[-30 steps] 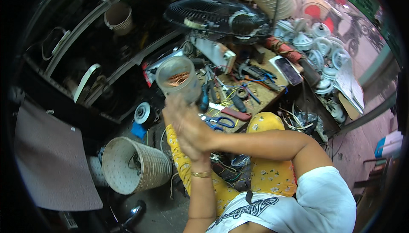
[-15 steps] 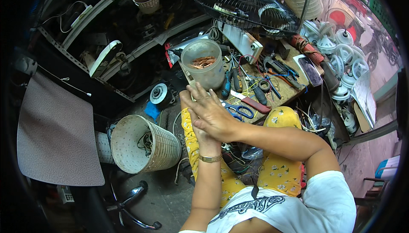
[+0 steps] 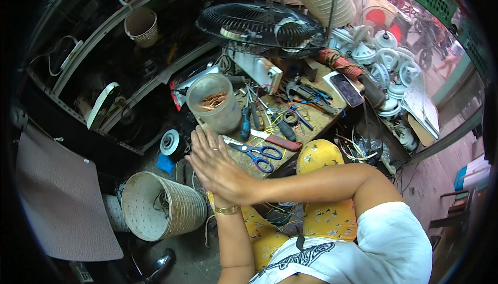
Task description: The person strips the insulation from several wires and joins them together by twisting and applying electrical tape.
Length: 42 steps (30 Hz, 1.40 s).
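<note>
Dark shelves [image 3: 158, 80] fill the upper left of the frame, and a crowded tabletop [image 3: 324, 118] runs across its middle. Left of centre, the right hand [image 3: 220, 172] lies across the left hand [image 3: 222, 201], its fingers stretched out straight and curled on no object, a ring [image 3: 215, 149] on one of them. Most of the left hand is hidden beneath, so how its fingers stand cannot be told; a gold band [image 3: 227, 210] circles that wrist.

Just above the fingertips stands a translucent tub [image 3: 223, 119] with copper pieces [image 3: 213, 100] in it. Blue-handled scissors [image 3: 251, 149] lie just right of the hands, next to a red-handled knife [image 3: 283, 141]. Farther right are a screwdriver [image 3: 245, 123], a tape roll [image 3: 290, 118] and, near the tabletop's right end, a phone [image 3: 346, 89].

At top centre, a black fan guard [image 3: 244, 19] lies behind the tools; white wheels [image 3: 386, 58] are heaped at upper right. Yellow floral trousers [image 3: 329, 219] show at lower centre. At lower left, a pale basket [image 3: 184, 206] lies tilted, its mouth facing left, beside a grey chair [image 3: 62, 195].
</note>
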Each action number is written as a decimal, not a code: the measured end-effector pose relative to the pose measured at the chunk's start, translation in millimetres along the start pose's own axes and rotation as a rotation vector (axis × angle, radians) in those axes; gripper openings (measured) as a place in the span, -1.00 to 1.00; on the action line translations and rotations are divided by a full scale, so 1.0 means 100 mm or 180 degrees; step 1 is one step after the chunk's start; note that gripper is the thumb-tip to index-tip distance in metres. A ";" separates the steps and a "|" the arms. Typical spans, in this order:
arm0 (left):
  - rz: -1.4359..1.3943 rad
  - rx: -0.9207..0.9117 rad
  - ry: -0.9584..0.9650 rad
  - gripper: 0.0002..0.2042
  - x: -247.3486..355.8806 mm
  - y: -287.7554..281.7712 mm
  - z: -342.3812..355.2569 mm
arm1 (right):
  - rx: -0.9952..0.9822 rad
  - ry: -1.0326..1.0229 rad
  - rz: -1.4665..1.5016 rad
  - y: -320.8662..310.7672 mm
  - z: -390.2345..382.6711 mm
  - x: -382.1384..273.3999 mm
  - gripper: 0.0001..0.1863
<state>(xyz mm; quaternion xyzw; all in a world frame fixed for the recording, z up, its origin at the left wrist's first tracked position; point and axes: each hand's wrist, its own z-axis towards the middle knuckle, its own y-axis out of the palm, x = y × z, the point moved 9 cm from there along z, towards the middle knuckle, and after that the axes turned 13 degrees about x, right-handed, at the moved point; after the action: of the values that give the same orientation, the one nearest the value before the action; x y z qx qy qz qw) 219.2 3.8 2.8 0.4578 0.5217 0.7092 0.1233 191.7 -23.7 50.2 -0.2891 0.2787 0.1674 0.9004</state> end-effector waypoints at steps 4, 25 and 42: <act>0.0171 0.0166 0.0232 -0.49 -0.07 0.39 -0.25 | 0.0359 0.0955 -0.0180 -0.37 0.37 0.68 -0.34; 0.2438 0.0210 0.1294 -0.78 0.54 0.41 0.95 | 0.2177 0.1093 -0.2598 -3.65 -0.47 1.97 -0.48; 0.6130 -0.1746 0.2136 -0.83 -1.74 0.53 0.75 | 0.0931 0.3280 -0.3624 -4.02 -1.60 3.23 0.01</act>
<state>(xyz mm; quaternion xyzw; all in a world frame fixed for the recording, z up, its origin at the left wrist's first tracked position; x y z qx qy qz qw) 388.9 -85.2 -40.2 0.4155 -0.2327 0.6916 -0.5430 568.1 -388.7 -79.7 -0.3072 0.4897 -0.5141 0.6337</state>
